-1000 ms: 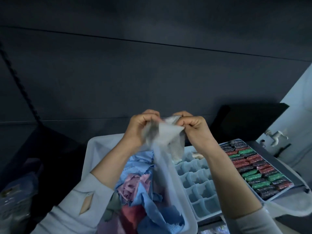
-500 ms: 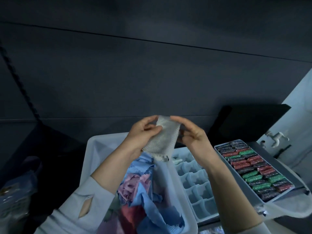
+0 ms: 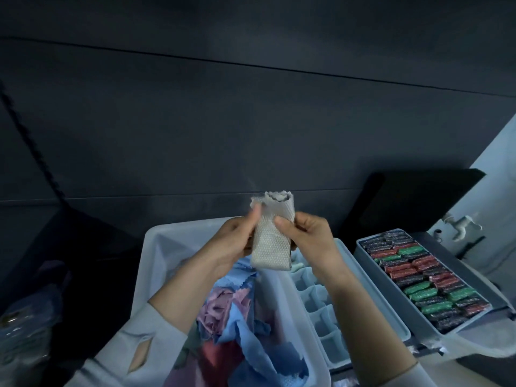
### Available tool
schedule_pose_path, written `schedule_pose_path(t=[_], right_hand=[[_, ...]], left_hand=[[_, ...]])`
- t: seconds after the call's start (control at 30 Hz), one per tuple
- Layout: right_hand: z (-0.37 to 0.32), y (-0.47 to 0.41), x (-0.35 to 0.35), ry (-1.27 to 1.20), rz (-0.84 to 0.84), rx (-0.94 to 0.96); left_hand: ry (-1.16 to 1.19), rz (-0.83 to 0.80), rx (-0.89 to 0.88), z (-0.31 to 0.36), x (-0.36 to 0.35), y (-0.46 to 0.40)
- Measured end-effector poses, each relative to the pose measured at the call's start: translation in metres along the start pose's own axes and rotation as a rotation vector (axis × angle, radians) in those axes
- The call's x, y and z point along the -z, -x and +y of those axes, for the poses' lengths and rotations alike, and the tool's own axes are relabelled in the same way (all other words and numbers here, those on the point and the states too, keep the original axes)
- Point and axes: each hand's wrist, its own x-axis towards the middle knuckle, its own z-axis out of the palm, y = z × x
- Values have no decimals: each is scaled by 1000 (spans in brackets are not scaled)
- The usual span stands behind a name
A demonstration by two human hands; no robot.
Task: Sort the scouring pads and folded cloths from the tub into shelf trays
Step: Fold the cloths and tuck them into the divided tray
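Observation:
A grey textured cloth [image 3: 270, 241], folded into a narrow strip, stands upright between my hands above the tub. My left hand [image 3: 237, 241] grips its left edge and my right hand [image 3: 304, 241] pinches its right side with thumb in front. Below lies the white tub [image 3: 156, 247] with several loose blue, pink and red cloths [image 3: 237, 331]. To its right sits a divided tray [image 3: 321, 311] with small compartments, and further right a tray [image 3: 371, 263] packed with red, green and dark scouring pads [image 3: 424, 277].
A dark wall fills the upper view. A black panel [image 3: 418, 196] stands behind the pad tray. A white tap [image 3: 460, 224] shows at the far right. Dim bags lie at the lower left [image 3: 22, 331].
The grey cloth went from hanging loose and bunched between my hands to a narrow folded strip held upright. Both hands stayed above the tub.

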Motion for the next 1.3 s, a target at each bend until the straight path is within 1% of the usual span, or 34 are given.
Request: schedule_pose_path(t=[0.07,0.17,0.2,0.23,0.37,0.47,0.53,0.63,0.73,0.8,0.87,0.93,1.0,1.07,1.13,1.17,1.23,1.3], right_hand=[[4,0,-1,-6,-4,-20],[13,-3,-1,77,171,72],[15,-4,-1,95,211,110],[16,-5,-1,98,214,134],[15,-5,-6,9,182,58],[11,-3,-6,-75,147,36],[8,-1,-5,-114,117,35],[6,-2,-3,-167,46,5],[5,-2,-1,-219,-29,-8],[5,-4,-1,-225,-29,-10],[8,-5,-2,-244,16,-14],[12,-7,-2,-290,49,-19],[14,-7,-1,-315,49,-52],[15,-5,1,-282,-13,-138],[15,-3,3,-250,-131,-234],[16,-1,5,-247,-182,-251],[16,1,7,-272,-218,-222],[14,3,6,-325,-203,-174]], left_hand=[[9,48,-70,-6,-2,0],[47,126,-102,-14,-1,-3],[49,131,-111,-16,-1,-5],[44,136,-122,-17,-2,-5],[34,177,-114,-21,-7,-5],[79,168,-91,-20,-10,-3],[70,155,-109,-20,-11,-3],[45,150,-161,-20,-12,-3],[36,156,-163,-17,-11,-3],[40,139,-146,-16,-10,-3],[1,121,-152,-14,-11,0],[-67,106,-206,-16,-11,1],[-76,142,-248,-20,-9,1],[-56,170,-252,-23,-6,-2],[-37,159,-239,-23,-5,-2],[-30,149,-233,-23,-4,-3],[-25,147,-244,-24,-2,-4],[-65,172,-278,-25,2,-6]])
